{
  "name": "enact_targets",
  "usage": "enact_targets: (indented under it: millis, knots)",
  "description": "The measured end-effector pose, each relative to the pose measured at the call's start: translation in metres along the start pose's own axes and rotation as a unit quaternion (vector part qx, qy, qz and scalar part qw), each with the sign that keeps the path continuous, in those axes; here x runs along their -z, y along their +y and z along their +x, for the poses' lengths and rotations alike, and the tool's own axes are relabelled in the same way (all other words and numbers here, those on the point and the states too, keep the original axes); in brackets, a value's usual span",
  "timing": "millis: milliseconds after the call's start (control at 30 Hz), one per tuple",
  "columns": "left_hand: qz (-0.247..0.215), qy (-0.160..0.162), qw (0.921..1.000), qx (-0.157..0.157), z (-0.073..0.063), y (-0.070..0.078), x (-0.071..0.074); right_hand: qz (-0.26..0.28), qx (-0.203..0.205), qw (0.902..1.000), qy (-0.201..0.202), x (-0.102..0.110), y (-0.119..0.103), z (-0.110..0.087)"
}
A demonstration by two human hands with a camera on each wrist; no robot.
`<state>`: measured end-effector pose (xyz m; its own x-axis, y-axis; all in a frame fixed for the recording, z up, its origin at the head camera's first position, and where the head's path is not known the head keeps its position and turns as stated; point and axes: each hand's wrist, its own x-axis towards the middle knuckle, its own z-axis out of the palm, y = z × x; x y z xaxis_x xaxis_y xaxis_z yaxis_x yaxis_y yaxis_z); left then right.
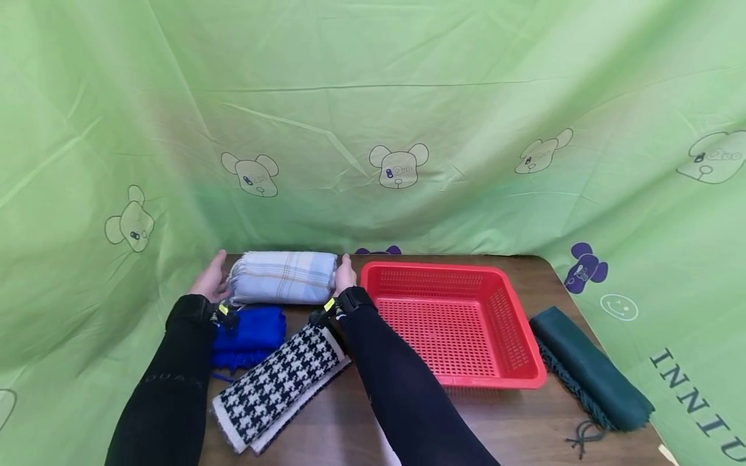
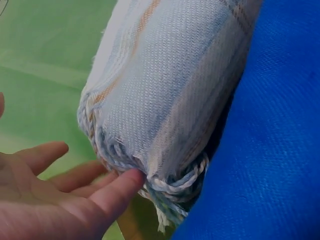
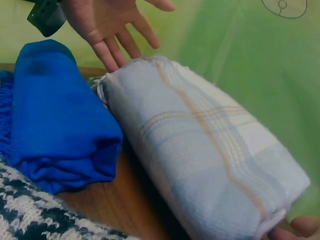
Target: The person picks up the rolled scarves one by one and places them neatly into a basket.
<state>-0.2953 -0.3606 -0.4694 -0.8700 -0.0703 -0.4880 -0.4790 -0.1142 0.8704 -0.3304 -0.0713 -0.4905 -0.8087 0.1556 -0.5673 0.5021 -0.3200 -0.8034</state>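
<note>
While the plaid scarf [image 1: 285, 278] lies folded outside the basket [image 1: 440, 266], left hand [image 1: 207, 281] and right hand [image 1: 345, 275] flank it, fingers [image 2: 117, 192] loosely extended, gripping nothing; folding looks done, placing seemingly unfinished.

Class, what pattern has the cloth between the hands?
The cloth: blue-and-white plaid, clearest in the right wrist view.

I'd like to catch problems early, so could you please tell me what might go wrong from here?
The left hand is at the fringe of the plaid cloth, which might snag and loosen the roll. The blue cloth lies close beside it and could get dragged along. The right forearm passes close by the houndstooth cloth in the head view and might nudge it.
</note>
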Motion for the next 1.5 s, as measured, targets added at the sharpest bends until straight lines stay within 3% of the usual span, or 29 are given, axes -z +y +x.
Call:
enact_targets:
  millis: [233,400,467,533,567,667,700,767,867,1000,1133,1233,1400,1467,1500]
  knots:
    - [0.053,0.009,0.9980,0.033,0.006,0.000,0.000,-0.040,0.013,0.9991,0.002,0.001,0.006,0.003]
    - [0.068,-0.034,0.9964,0.037,0.014,-0.006,0.001,-0.047,0.012,0.9988,-0.006,0.000,0.010,0.005]
    - [0.074,-0.053,0.9951,0.038,0.017,-0.008,-0.001,-0.052,0.022,0.9984,-0.003,0.000,0.020,0.018]
    - [0.084,-0.063,0.9938,0.036,0.018,-0.011,-0.003,-0.052,0.029,0.9982,0.001,-0.004,0.043,0.055]
    - [0.091,-0.066,0.9931,0.034,0.019,-0.012,-0.004,-0.052,0.029,0.9982,-0.003,-0.004,0.044,0.056]
    - [0.105,-0.059,0.9923,0.030,0.018,-0.015,-0.007,-0.032,0.031,0.9990,-0.007,-0.004,0.047,0.049]
    - [0.105,-0.057,0.9924,0.030,0.018,-0.016,-0.007,-0.026,0.023,0.9993,-0.013,-0.004,0.043,0.040]
    - [0.108,-0.045,0.9926,0.033,0.018,-0.016,-0.008,-0.038,0.022,0.9989,-0.018,-0.002,0.026,0.002]
    - [0.120,-0.040,0.9914,0.032,0.018,-0.015,-0.010,-0.076,0.026,0.9965,-0.020,-0.002,0.026,0.003]
    - [0.130,-0.039,0.9902,0.033,0.018,-0.012,-0.012,-0.137,0.035,0.9896,-0.027,-0.004,0.033,0.025]
    - [0.138,-0.045,0.9885,0.044,0.018,-0.013,-0.010,-0.180,0.060,0.9813,-0.030,-0.007,0.072,0.098]
    - [0.144,-0.050,0.9875,0.040,0.017,-0.014,-0.011,-0.196,0.061,0.9778,-0.041,-0.005,0.081,0.117]
    - [0.136,-0.053,0.9885,0.037,0.014,-0.012,-0.014,-0.183,0.045,0.9808,-0.050,0.004,0.035,0.030]
    - [0.140,-0.052,0.9881,0.037,0.014,-0.012,-0.015,-0.173,0.046,0.9827,-0.048,0.004,0.030,0.018]
    - [0.141,-0.050,0.9881,0.037,0.014,-0.012,-0.016,-0.171,0.045,0.9830,-0.049,0.004,0.033,0.024]
